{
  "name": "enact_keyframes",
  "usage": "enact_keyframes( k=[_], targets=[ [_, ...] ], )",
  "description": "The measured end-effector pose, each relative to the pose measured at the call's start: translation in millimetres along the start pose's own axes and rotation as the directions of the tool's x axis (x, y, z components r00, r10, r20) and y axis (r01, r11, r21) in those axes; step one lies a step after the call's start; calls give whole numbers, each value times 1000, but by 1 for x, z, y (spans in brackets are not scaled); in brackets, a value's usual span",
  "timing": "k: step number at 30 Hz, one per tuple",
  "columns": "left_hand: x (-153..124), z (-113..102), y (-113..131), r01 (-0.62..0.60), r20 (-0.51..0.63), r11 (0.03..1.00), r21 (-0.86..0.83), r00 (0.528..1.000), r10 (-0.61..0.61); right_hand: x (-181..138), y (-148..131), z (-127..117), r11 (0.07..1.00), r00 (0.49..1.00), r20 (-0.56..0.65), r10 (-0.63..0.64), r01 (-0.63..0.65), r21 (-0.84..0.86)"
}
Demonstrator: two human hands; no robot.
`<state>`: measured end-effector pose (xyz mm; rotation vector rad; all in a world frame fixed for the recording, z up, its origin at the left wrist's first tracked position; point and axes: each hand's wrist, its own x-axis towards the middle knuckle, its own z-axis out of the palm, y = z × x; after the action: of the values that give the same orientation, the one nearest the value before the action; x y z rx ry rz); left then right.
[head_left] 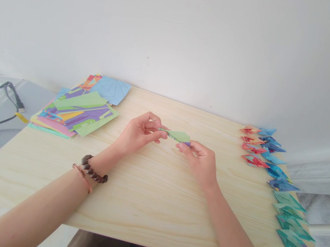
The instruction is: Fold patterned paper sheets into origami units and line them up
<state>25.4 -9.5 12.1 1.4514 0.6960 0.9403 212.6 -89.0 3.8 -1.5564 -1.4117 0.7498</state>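
A small folded piece of green and purple origami paper (179, 136) is held above the middle of the table between both hands. My left hand (143, 131) pinches its narrow left tip between thumb and fingers. At the opposite end, my right hand (200, 160) grips the wider right corner, thumb in front. The folded paper lies roughly level, its long side running left to right. Parts of both ends are hidden by the fingertips.
A pile of patterned paper sheets (89, 115) lies at the table's (148, 218) left. Folded paper pieces in red (253, 161), blue (283, 185) and green (295, 242) line the right edge. Black cables (11, 90) rest on a grey surface at left. A white wall stands behind.
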Motion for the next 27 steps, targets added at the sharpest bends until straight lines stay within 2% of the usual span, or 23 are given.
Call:
enact_keyframes(
  k=[3,5,9,12,15,21,27],
  targets=[
    [0,0,-1,-31,-19,999,-17,999,31,1,0,-1,1000,1000,12,9,-9,-25],
    [-1,0,-1,-43,12,999,4,999,43,0,-2,-1,1000,999,50,-21,22,-18],
    [-3,1,-2,-118,67,974,192,992,107,-4,-6,2,996,993,86,-81,83,-22],
    [-5,0,-2,-196,52,923,330,980,190,-6,-8,3,994,995,52,-87,90,-55],
    [-5,-2,-3,-244,44,888,389,968,246,-6,-7,2,994,996,24,-89,91,-65],
    [-4,-3,-3,-298,68,833,465,951,302,-6,-6,3,990,995,22,-99,101,-99],
    [-4,-3,-3,-313,60,818,482,944,326,-7,-4,5,976,986,-12,-166,162,-147]
  ],
)
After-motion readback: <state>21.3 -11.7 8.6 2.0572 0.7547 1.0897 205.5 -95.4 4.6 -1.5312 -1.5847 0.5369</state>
